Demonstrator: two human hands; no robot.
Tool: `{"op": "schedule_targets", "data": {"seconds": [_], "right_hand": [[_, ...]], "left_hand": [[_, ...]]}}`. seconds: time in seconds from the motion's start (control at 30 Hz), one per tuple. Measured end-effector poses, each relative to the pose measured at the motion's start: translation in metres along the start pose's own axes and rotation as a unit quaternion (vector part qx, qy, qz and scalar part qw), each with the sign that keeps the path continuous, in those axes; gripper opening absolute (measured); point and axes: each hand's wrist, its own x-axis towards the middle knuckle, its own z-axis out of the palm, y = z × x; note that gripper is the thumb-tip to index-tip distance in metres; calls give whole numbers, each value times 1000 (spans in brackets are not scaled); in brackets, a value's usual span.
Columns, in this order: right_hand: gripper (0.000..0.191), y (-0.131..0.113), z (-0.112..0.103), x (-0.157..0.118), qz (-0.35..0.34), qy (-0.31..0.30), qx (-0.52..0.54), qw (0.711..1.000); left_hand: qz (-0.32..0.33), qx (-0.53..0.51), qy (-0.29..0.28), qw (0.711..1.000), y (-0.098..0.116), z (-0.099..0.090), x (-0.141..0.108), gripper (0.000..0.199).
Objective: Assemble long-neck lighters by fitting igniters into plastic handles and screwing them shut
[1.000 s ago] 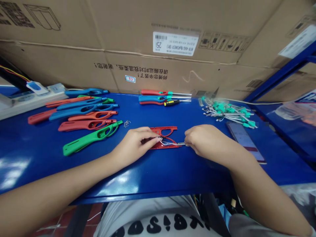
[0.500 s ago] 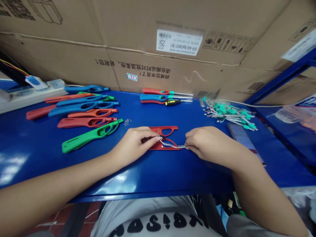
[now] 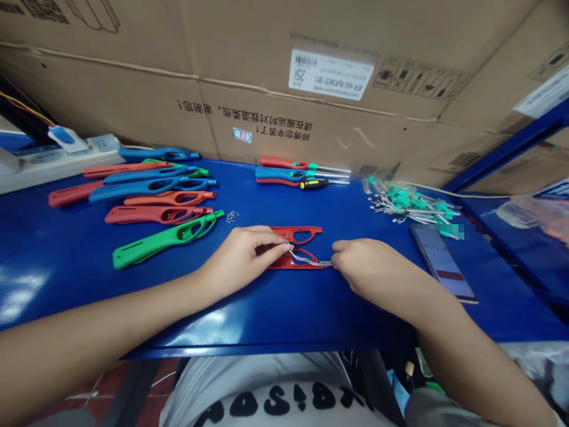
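Two red lighter casing halves, an upper one (image 3: 317, 230) and a lower one (image 3: 306, 267), lie side by side on the blue table. My left hand (image 3: 242, 255) covers their left parts. Its thumb and fingers are pinched on thin white wires (image 3: 303, 258) near the wire ends. These wires run right to a metal tube (image 3: 326, 264) at the tip of the lower half. Closed around that tube is my right hand (image 3: 368, 267), which hides most of it. A few small screws (image 3: 232, 216) are scattered beyond my left hand.
Several coloured lighter casings, a green one (image 3: 169, 240) nearest, lie at left. Finished-looking lighters (image 3: 284, 174) and a black-yellow screwdriver (image 3: 313, 184) lie at the back. Metal tubes with green ends (image 3: 411, 201) are piled right, near a phone (image 3: 444, 264). A cardboard box (image 3: 249, 53) stands behind.
The view has shifted slightly. My right hand has turned a little at the tube, its fingers still closed. My left hand keeps its pinch on the wires.
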Motion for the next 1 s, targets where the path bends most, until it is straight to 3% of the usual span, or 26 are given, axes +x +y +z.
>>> {"op": "schedule_targets", "data": {"seconds": [0.17, 0.27, 0.53, 1.0], "right_hand": [[7, 21, 8, 3, -35, 65, 158, 985], [17, 24, 10, 6, -65, 83, 212, 972], [4, 16, 15, 16, -97, 100, 211, 968], [8, 14, 14, 17, -87, 108, 231, 963]], "left_hand": [[-14, 9, -3, 1000, -1, -1, -1, 16], [-17, 10, -7, 1000, -1, -2, -1, 17], [-9, 12, -9, 1000, -1, -3, -3, 17], [2, 15, -10, 1000, 2, -3, -2, 17]]}}
